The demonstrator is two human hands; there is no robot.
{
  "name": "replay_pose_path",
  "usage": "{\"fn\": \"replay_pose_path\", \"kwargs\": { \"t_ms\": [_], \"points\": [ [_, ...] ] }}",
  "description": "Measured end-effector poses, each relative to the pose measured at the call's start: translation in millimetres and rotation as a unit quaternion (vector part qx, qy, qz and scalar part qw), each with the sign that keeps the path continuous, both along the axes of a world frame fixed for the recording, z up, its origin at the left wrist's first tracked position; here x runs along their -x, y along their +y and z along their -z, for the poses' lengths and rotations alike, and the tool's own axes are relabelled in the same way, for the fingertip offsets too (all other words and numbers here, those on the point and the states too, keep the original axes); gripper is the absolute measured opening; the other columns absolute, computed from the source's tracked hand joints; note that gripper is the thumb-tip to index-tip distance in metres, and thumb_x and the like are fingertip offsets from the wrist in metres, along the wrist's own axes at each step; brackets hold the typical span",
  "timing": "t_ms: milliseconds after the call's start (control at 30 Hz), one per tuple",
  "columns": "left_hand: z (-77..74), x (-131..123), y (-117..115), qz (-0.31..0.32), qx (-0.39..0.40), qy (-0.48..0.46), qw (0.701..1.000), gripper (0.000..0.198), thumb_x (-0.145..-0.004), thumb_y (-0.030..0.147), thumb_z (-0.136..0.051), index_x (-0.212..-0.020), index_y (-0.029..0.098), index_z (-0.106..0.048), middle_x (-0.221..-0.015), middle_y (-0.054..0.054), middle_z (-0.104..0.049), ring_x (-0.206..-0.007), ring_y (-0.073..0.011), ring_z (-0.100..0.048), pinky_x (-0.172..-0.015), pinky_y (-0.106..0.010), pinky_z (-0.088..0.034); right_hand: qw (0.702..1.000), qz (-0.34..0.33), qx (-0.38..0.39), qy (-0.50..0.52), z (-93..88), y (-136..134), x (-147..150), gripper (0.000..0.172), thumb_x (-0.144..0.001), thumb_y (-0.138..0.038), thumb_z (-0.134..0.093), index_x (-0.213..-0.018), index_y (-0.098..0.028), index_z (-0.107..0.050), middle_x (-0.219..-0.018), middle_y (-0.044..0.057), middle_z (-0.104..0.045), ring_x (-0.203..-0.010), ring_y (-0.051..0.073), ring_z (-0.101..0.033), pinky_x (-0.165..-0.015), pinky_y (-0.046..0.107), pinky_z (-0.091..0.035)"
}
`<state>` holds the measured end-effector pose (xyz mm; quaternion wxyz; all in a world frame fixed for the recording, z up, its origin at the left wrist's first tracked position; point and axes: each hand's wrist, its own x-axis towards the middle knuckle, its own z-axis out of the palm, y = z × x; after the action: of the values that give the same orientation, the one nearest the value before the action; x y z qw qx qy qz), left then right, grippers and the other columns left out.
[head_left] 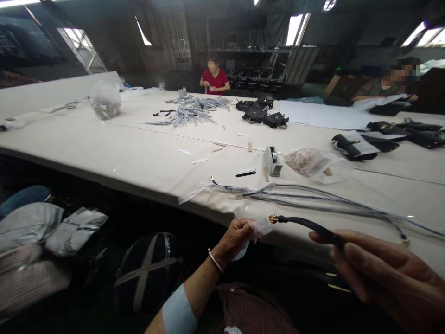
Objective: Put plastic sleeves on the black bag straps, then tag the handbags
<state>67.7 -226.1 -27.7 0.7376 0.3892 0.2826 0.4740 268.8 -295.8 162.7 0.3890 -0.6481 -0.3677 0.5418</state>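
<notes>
My left hand (238, 237) is closed on a small translucent white wrapper (262, 227) at the table's front edge. At the wrapper's right end is the gold metal clasp of a black strap (308, 224); whether the wrapper covers part of the clasp I cannot tell. My right hand (380, 264) pinches that strap between thumb and fingers, close to the camera, and the rest of the strap is hidden behind the hand. Just beyond, several long straps in clear film (295, 197) lie along the table, with gold hardware at their ends.
A tape dispenser (273, 161) and a plastic bag of beige pieces (313, 163) stand behind the straps. Farther back lie a heap of wrapped straps (194, 111) and black bags (257, 112). A person in red (214, 79) works across the table (121, 144), another person at right.
</notes>
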Motion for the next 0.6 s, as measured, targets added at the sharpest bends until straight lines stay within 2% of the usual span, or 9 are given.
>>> {"fn": "replay_pose_path", "kwargs": {
  "t_ms": [133, 267, 467, 600],
  "points": [
    [12.3, 3, 1, 0.033, 0.004, -0.003, 0.999, 0.077, -0.061, 0.083, -0.07, -0.076, 0.007, -0.071, -0.063, -0.006, -0.059, -0.052, -0.0105, -0.045, -0.05, -0.025, -0.028, 1.0, 0.011, 0.003, -0.001, 4.3, -3, 4, 0.068, -0.052, -0.073, -0.081, -0.093, -0.019, -0.077, -0.041, 0.001, -0.05, -0.046, 0.015, -0.043, -0.055, 0.03, -0.033],
    [21.7, 5, 2, 0.067, 0.002, -0.027, 0.997, 0.073, -0.06, 0.082, -0.071, -0.064, 0.01, -0.068, -0.06, -0.005, -0.056, -0.051, -0.0101, -0.044, -0.049, -0.025, -0.026, 1.0, -0.003, 0.006, 0.002, 7.3, -3, 8, 0.064, -0.056, -0.072, -0.08, -0.093, -0.019, -0.076, -0.041, 0.001, -0.051, -0.044, 0.014, -0.042, -0.051, 0.028, -0.028],
    [17.7, 4, 3, 0.076, 0.015, -0.047, 0.996, 0.072, -0.057, 0.083, -0.072, -0.06, 0.011, -0.066, -0.055, -0.003, -0.054, -0.048, -0.0098, -0.043, -0.049, -0.025, -0.025, 0.998, -0.062, 0.019, 0.002, 6.3, -3, 17, 0.069, -0.059, -0.075, -0.076, -0.098, -0.018, -0.077, -0.044, 0.001, -0.051, -0.045, 0.014, -0.041, -0.049, 0.028, -0.031],
    [14.2, 4, 4, 0.079, 0.007, -0.06, 0.995, 0.072, -0.059, 0.081, -0.072, -0.061, 0.01, -0.066, -0.057, -0.004, -0.054, -0.048, -0.0099, -0.043, -0.047, -0.025, -0.024, 0.996, -0.084, 0.015, -0.012, 15.8, -1, 16, 0.069, -0.062, -0.075, -0.074, -0.1, -0.018, -0.076, -0.046, 0.0, -0.051, -0.045, 0.013, -0.042, -0.048, 0.026, -0.031]
  ]
}}
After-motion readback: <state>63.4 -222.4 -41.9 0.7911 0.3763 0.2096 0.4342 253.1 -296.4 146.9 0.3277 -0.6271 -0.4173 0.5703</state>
